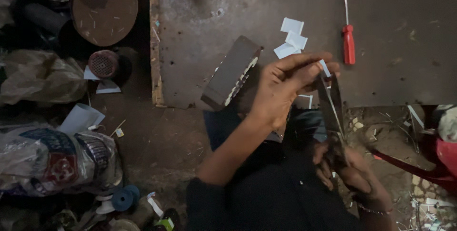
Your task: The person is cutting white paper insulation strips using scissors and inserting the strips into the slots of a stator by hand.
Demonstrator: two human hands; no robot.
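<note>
Seen from above, near the front edge of a dark worn board. Left hand raised over that edge, fingers curled and pinched on a small white strip, held at the fingertips. Right hand lower and nearer, closed around the handles of large scissors. Scissors lying between both hands, long axis running near to far, blades pointing away toward the left fingertips and slightly open around the strip. Cannot tell whether the blades touch the strip.

Just beyond the left hand, a few white cut pieces lying together on the board. Right of them, a red-handled screwdriver, tip pointing far. Left of the hand, a dark block with a pale toothed edge, tilted. Far left, a round brown disc and a printed plastic sack.
</note>
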